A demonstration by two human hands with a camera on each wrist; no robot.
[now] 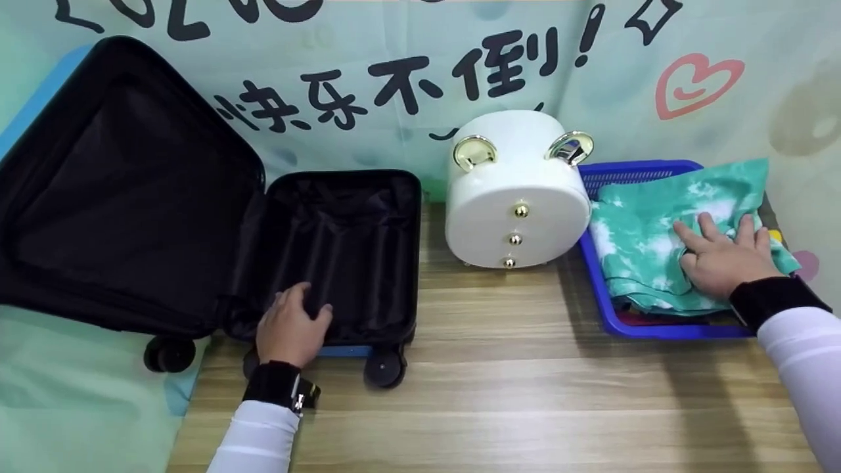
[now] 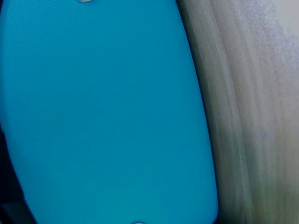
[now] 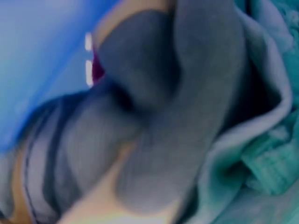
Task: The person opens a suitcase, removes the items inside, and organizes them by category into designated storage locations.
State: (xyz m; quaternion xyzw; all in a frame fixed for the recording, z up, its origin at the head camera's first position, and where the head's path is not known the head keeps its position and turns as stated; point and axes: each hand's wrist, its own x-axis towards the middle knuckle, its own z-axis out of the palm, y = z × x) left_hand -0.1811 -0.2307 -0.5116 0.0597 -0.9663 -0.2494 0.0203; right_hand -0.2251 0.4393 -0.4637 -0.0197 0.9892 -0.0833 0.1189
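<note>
An open suitcase (image 1: 355, 263) with a black lining lies at the left, its lid (image 1: 125, 197) leaning back. My left hand (image 1: 292, 328) is over its near edge, fingers loosely bent and holding nothing. The left wrist view shows the suitcase's blue outer shell (image 2: 107, 112). On the right, my right hand (image 1: 729, 263) rests with spread fingers on a folded green-and-white tie-dye cloth (image 1: 650, 243), which lies in a blue basket (image 1: 677, 330). Grey fabric (image 3: 201, 107) and part of the green cloth (image 3: 275, 163) fill much of the blurred right wrist view.
A white rounded case (image 1: 486, 223) with gold ears and gold knobs stands between suitcase and basket. Below runs a wood-grain tabletop (image 1: 493, 394). A pale green printed sheet (image 1: 394, 131) hangs behind. Black wheels (image 1: 386, 366) stick out at the suitcase's near side.
</note>
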